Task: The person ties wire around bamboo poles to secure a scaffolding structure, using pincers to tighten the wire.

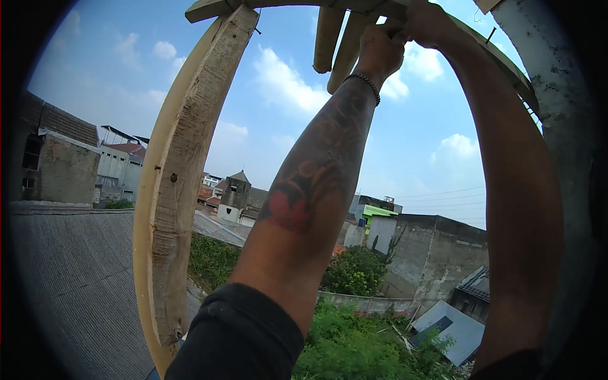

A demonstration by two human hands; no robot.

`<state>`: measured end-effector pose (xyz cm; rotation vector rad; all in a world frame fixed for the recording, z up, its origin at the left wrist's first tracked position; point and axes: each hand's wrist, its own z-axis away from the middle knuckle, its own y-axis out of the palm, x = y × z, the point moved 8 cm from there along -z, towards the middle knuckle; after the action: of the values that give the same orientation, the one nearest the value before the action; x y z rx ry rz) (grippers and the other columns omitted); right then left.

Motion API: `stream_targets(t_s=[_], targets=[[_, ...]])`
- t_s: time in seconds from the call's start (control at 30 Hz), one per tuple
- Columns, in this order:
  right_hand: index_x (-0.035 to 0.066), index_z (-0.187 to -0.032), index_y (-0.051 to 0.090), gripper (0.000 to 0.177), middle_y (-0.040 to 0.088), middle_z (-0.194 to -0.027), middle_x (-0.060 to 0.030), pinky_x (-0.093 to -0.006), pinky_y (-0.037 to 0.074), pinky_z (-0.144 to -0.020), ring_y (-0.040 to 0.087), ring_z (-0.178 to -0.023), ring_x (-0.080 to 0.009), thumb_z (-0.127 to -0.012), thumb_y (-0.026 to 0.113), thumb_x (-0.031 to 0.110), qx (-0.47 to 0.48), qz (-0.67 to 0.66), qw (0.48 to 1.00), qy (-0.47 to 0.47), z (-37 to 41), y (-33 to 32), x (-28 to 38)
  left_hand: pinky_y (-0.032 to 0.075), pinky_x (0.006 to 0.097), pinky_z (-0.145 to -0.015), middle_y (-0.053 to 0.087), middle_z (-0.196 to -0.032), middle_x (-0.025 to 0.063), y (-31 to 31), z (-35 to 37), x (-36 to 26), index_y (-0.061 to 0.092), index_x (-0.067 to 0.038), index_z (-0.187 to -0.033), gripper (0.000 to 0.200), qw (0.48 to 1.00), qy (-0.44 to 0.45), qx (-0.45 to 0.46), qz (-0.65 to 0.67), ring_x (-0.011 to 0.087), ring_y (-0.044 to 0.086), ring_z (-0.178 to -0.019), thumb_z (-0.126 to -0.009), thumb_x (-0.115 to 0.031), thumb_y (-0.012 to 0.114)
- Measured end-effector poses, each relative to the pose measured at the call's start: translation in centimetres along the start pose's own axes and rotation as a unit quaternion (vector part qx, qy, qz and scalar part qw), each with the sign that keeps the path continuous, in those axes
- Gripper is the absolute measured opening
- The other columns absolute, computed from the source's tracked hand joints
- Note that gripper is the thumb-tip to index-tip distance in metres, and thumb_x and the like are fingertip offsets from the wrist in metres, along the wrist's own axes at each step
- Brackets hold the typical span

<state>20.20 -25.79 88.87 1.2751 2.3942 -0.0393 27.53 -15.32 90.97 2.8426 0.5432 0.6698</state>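
Both arms reach up to a wooden frame at the top of the view. My left hand (382,52), above a bracelet (367,81), is closed at the underside of the top beam (297,3); what its fingers hold is too small to tell. Touching or close beside it, my right hand (427,24) is up against the same beam, its fingers bent and partly hidden. Two short wooden pieces (329,39) hang down from the beam just left of my hands.
A thick wooden post (193,139) stands at the left, with nails in it. A nail (491,35) sticks up from the beam at the right, near a concrete column (551,69). Below lie a corrugated roof (82,272), bushes (354,342) and grey walls (437,253).
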Motion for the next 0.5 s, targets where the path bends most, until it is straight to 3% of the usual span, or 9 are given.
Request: stream_targets(t_s=[0.1, 0.2, 0.3, 0.4, 0.5], targets=[[0.002, -0.105, 0.064, 0.031, 0.067, -0.094, -0.02, -0.0425, 0.052, -0.08, 0.064, -0.09, -0.0373, -0.077, 0.065, 0.017, -0.047, -0.001, 0.989, -0.142, -0.5, 0.0, 0.8, 0.051, 0.0332, -0.078, 0.069, -0.09, 0.0133, 0.9, -2.0, 2.9, 0.071, -0.009, -0.095, 0.016, 0.996, 0.017, -0.019, -0.08, 0.0231, 0.067, -0.086, -0.086, -0.019, 0.063], [0.002, -0.104, 0.064, 0.026, 0.066, -0.097, -0.0221, -0.0461, 0.051, -0.081, 0.064, -0.094, -0.0382, -0.083, 0.057, 0.016, -0.027, 0.097, 0.994, -0.05, -3.0, 2.3, -2.7, 0.052, 0.0347, -0.081, 0.069, -0.094, 0.0157, 1.0, -4.0, 2.6, 0.071, -0.006, -0.096, 0.023, 0.977, -0.011, 0.031, -0.211, 0.0275, 0.066, -0.091, -0.084, -0.023, 0.062], [0.001, -0.098, 0.065, 0.024, 0.066, -0.096, -0.0228, -0.047, 0.051, -0.081, 0.063, -0.095, -0.0384, -0.086, 0.05, 0.016, -0.043, 0.134, 0.989, 0.037, -3.5, 3.2, -6.0, 0.048, 0.0397, -0.068, 0.065, -0.075, 0.0221, 0.3, -3.5, 0.6, 0.066, 0.003, -0.08, 0.022, 0.992, 0.087, 0.026, -0.091, 0.0311, 0.065, -0.072, -0.085, -0.014, 0.053], [0.002, -0.093, 0.066, 0.023, 0.067, -0.093, -0.0213, -0.0455, 0.053, -0.08, 0.065, -0.091, -0.0355, -0.087, 0.048, 0.015, -0.083, 0.139, 0.986, 0.045, -0.6, 1.1, -3.6, 0.048, 0.0401, -0.062, 0.066, -0.075, 0.0213, 0.8, -3.8, 0.7, 0.067, 0.001, -0.074, 0.023, 0.966, 0.17, -0.035, -0.191, 0.0342, 0.064, -0.068, -0.082, -0.018, 0.059], [0.004, -0.098, 0.064, 0.023, 0.067, -0.093, -0.0207, -0.044, 0.054, -0.076, 0.066, -0.089, -0.0344, -0.088, 0.047, 0.013, -0.057, 0.221, 0.973, -0.045, -3.3, 3.4, -6.1, 0.047, 0.0404, -0.064, 0.066, -0.075, 0.0203, 2.0, -6.5, 3.9, 0.067, 0.0, -0.072, 0.023, 0.965, 0.099, -0.045, -0.24, 0.0339, 0.064, -0.07, -0.078, -0.022, 0.064]])
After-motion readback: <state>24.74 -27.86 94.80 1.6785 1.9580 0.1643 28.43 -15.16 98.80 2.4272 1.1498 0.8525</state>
